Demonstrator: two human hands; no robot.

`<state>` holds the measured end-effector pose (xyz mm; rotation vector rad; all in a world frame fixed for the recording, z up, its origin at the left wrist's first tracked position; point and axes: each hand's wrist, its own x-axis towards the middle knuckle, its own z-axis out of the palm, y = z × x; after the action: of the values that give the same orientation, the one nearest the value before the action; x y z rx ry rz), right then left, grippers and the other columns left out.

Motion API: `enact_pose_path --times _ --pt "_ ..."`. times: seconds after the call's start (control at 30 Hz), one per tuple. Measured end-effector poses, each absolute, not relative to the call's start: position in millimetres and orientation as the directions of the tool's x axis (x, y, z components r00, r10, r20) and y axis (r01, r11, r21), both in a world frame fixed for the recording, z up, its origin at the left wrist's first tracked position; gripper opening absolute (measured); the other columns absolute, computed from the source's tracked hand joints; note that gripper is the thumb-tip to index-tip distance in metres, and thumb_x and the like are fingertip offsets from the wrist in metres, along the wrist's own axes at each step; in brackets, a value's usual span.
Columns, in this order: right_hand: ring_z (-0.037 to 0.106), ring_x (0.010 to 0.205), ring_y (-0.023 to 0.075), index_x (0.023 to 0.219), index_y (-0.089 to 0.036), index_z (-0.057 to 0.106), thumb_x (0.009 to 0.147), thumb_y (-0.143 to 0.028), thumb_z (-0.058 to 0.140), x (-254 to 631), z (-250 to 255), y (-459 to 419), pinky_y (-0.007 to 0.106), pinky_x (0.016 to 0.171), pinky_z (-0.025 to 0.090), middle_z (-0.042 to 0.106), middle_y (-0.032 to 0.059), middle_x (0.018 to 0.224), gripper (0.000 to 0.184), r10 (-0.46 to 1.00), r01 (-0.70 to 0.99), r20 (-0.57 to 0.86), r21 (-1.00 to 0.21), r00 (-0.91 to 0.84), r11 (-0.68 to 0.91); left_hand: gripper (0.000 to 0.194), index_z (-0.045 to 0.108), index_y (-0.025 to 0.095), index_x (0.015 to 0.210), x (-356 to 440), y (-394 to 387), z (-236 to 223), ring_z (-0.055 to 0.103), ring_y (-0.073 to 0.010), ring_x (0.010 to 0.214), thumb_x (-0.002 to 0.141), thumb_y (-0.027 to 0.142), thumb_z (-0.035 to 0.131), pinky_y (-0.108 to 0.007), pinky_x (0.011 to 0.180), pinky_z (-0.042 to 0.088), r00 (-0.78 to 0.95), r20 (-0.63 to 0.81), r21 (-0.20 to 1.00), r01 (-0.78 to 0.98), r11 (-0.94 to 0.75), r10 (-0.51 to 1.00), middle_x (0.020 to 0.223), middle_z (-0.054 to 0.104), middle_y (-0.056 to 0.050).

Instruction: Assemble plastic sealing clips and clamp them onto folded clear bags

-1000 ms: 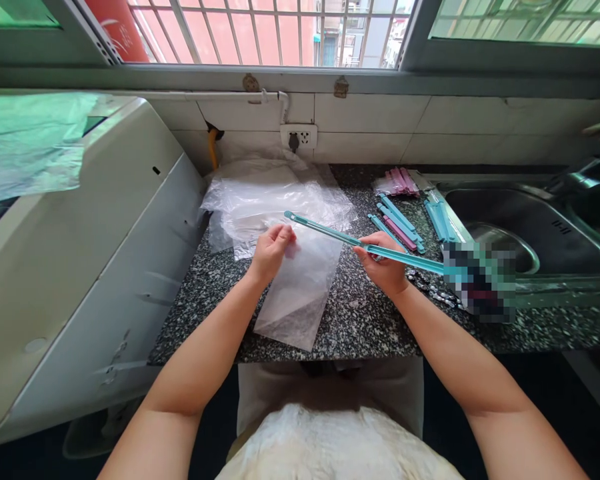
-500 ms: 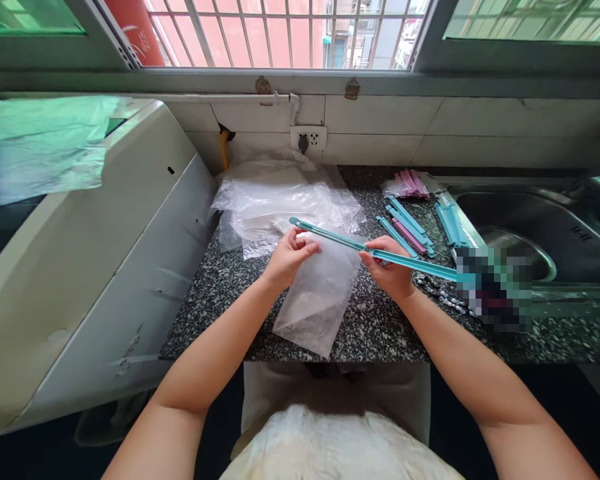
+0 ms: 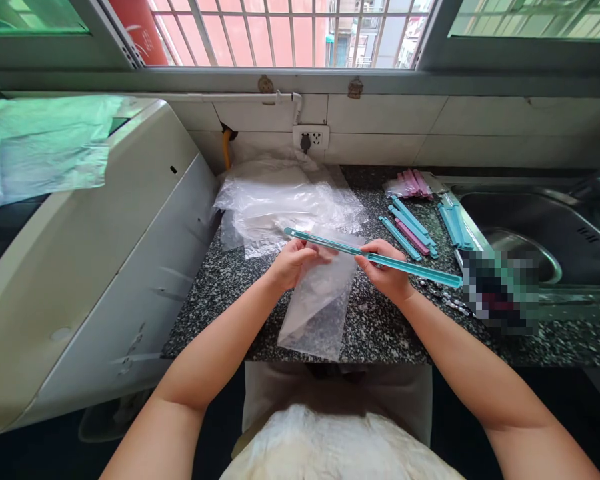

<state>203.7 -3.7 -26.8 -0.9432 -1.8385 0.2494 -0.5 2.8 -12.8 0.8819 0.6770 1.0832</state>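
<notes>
A long turquoise bag sealing clip (image 3: 413,268) lies slantwise across both hands, its left end higher than its right. Its left half looks thinner than the channel-like right half. Pinched between thumb and fingers, the clip's middle is in my right hand (image 3: 387,272). My left hand (image 3: 293,261) is closed on the upper part of a clear plastic bag (image 3: 317,320), just below the clip's left half; some fingers show through the film. The bag's top edge lies along the clip, and the rest hangs down over the counter. How the edge sits in the clip is hard to see.
Behind my hands lies a pile of clear bags (image 3: 290,193). Turquoise clips (image 3: 405,227) and a pink clip (image 3: 411,237) lie right, near packed pink clips (image 3: 413,183). A metal sink (image 3: 510,207) is far right; a pale machine (image 3: 105,233) stands left on the granite counter (image 3: 220,293).
My left hand has shifted slightly right, its fingers now behind the bag film. The clip's left end has dropped a little, and the bag hangs more upright.
</notes>
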Motion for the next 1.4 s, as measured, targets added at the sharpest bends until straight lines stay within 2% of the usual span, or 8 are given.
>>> enact_pose_path --times 0.13,0.23,0.37,0.53,0.77,0.9,1.1,1.4 --pt "0.053 0.059 0.0129 0.075 -0.020 0.057 0.079 -0.024 0.060 203.5 -27.8 -4.0 0.027 0.055 0.044 0.056 0.0003 0.065 0.006 0.697 0.514 0.689 -0.532 -0.200 0.673 0.030 0.060 0.014 0.080 0.1 4.3 -16.8 0.067 -0.0168 0.069 0.056 0.022 0.076 -0.026 0.065 0.051 0.306 -0.045 0.864 -0.466 0.191 0.951 0.070 0.069 -0.003" --pt "0.053 0.058 0.0129 0.074 -0.020 0.057 0.079 -0.025 0.060 203.7 -28.6 -3.7 0.027 0.054 0.044 0.056 0.0002 0.065 0.007 0.702 0.517 0.684 -0.536 -0.197 0.667 0.035 0.062 0.012 0.080 -1.4 5.6 -18.3 0.067 -0.0158 0.065 0.055 0.030 0.079 -0.026 0.063 0.051 0.306 -0.070 0.889 -0.412 0.199 0.949 0.072 0.070 -0.006" --pt "0.056 0.062 0.0139 0.076 -0.020 0.057 0.079 -0.025 0.060 205.2 -27.6 -4.2 0.028 0.057 0.046 0.059 0.0010 0.067 0.007 0.685 0.526 0.708 -0.523 -0.171 0.671 0.032 0.061 0.013 0.075 -4.4 7.0 -18.1 0.067 -0.0145 0.063 0.059 0.036 0.077 -0.026 0.062 0.053 0.271 -0.094 0.909 -0.370 0.194 0.958 0.077 0.072 -0.007" --pt "0.057 0.062 0.0143 0.079 -0.021 0.057 0.079 -0.027 0.061 212.6 -22.2 -2.0 0.028 0.056 0.047 0.060 0.0012 0.070 0.007 0.653 0.604 0.753 -0.484 -0.082 0.634 0.031 0.060 0.015 0.080 -6.1 7.4 -15.7 0.066 -0.0139 0.056 0.062 0.036 0.075 -0.025 0.056 0.051 0.264 -0.124 0.917 -0.337 0.212 0.957 0.071 0.072 -0.004" --pt "0.058 0.061 0.0152 0.077 -0.021 0.057 0.079 -0.029 0.061 225.3 -22.0 9.7 0.029 0.058 0.048 0.060 0.0004 0.068 0.009 0.644 0.733 0.764 -0.421 -0.030 0.534 0.029 0.060 0.015 0.080 -9.0 5.7 -11.8 0.063 -0.0111 0.053 0.065 0.037 0.073 -0.024 0.055 0.050 0.275 -0.057 0.940 -0.310 0.144 0.960 0.069 0.070 -0.003" --pt "0.060 0.063 0.0159 0.076 -0.021 0.056 0.079 -0.029 0.061 224.1 -27.2 11.8 0.029 0.058 0.048 0.062 0.0009 0.069 0.010 0.656 0.715 0.750 -0.412 -0.087 0.565 0.031 0.061 0.016 0.080 -10.1 5.4 -10.2 0.060 -0.0088 0.052 0.065 0.039 0.074 -0.022 0.054 0.049 0.267 -0.001 0.942 -0.324 0.090 0.964 0.067 0.069 -0.002" --pt "0.061 0.066 0.0159 0.077 -0.021 0.057 0.080 -0.026 0.061 215.7 -26.7 5.2 0.028 0.059 0.048 0.062 0.0017 0.070 0.007 0.630 0.639 0.759 -0.404 -0.166 0.655 0.032 0.063 0.017 0.077 -9.2 5.6 -9.5 0.056 -0.0081 0.051 0.063 0.043 0.075 -0.022 0.053 0.047 0.239 0.000 0.953 -0.294 0.072 0.971 0.064 0.067 -0.001" --pt "0.059 0.065 0.0166 0.074 -0.022 0.056 0.079 -0.028 0.060 214.7 -28.5 5.6 0.030 0.059 0.047 0.061 0.0021 0.068 0.009 0.667 0.647 0.725 -0.429 -0.169 0.630 0.033 0.065 0.018 0.075 -9.2 3.9 -5.0 0.051 -0.0070 0.048 0.059 0.044 0.077 -0.022 0.051 0.043 0.193 0.034 0.948 -0.316 0.029 0.981 0.061 0.065 0.001"
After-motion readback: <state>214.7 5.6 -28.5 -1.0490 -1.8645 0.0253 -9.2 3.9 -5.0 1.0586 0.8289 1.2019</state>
